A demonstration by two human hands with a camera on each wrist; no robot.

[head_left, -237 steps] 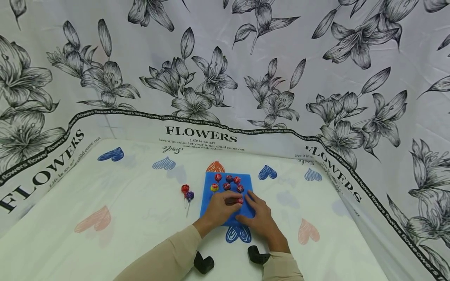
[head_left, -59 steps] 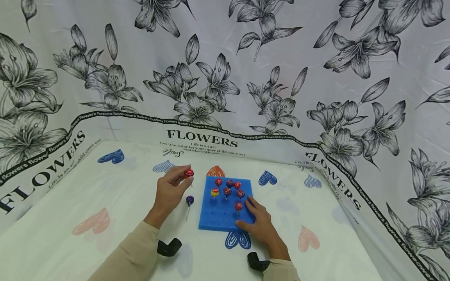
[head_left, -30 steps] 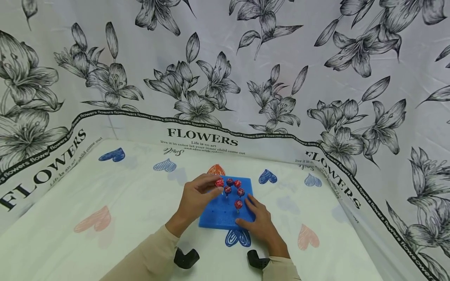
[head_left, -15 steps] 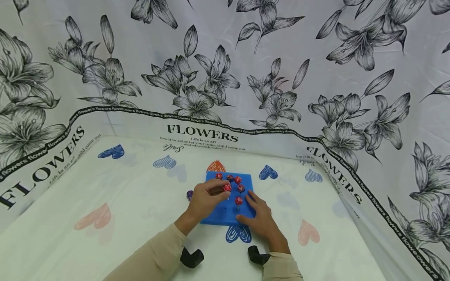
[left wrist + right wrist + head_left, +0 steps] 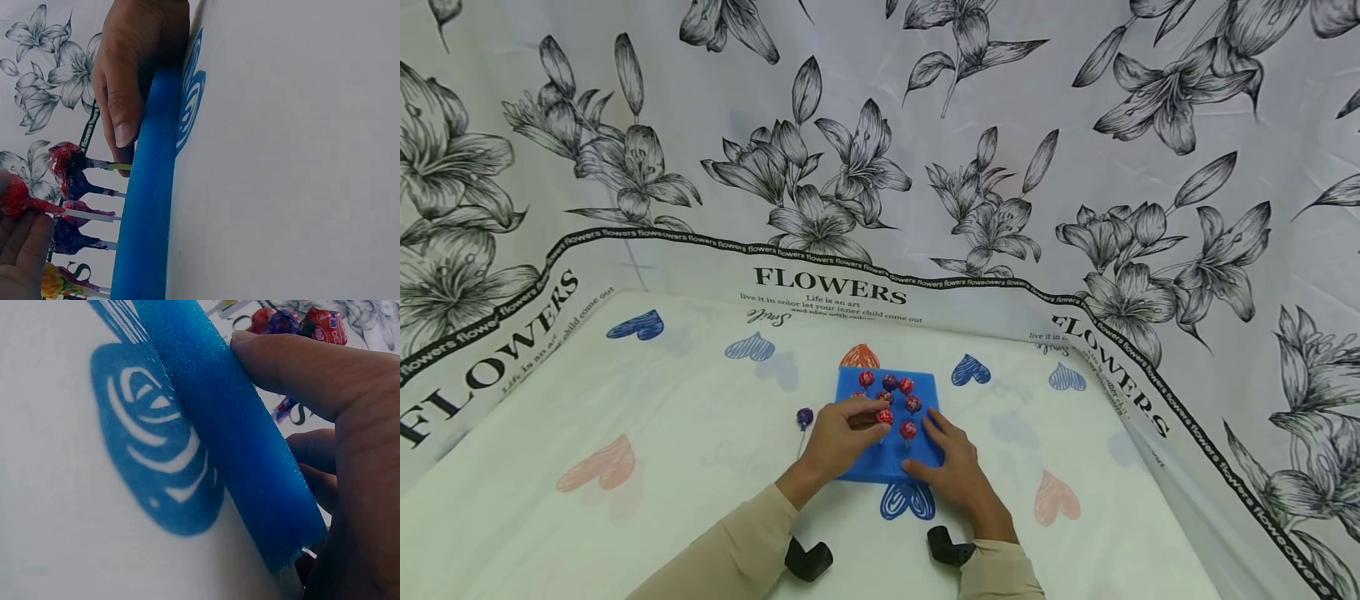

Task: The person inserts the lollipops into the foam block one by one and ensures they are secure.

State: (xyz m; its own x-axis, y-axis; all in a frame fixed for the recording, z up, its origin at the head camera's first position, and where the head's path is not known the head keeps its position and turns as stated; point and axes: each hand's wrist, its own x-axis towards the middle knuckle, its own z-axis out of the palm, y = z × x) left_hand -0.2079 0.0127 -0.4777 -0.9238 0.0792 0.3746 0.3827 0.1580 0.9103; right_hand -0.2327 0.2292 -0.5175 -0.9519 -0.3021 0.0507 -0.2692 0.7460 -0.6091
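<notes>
A blue foam block (image 5: 865, 468) lies on the white cloth, with several wrapped lollipops standing upright in its top. My left hand (image 5: 838, 437) pinches a red lollipop (image 5: 885, 416) by its wrapped head over the block's middle, stick downward. In the left wrist view the held lollipop's white stick (image 5: 87, 215) ends close to the foam; whether it touches, I cannot tell. My right hand (image 5: 958, 467) holds the block's near right corner, its thumb (image 5: 281, 359) along the top edge and its fingers at the side. A yellow lollipop (image 5: 55, 280) is mostly hidden behind the left hand in the head view.
One purple lollipop (image 5: 805, 418) lies on the cloth left of the block. Black wrist devices (image 5: 808, 558) are at both wrists. A hanging flower-print cloth (image 5: 820, 167) rises behind the table. Standing lollipops (image 5: 907, 430) crowd the block's back and right side.
My left hand picked up the red lollipop from left of the block, carried it right over the foam, then moved it slightly nearer and lower. My right hand has stayed at the corner.
</notes>
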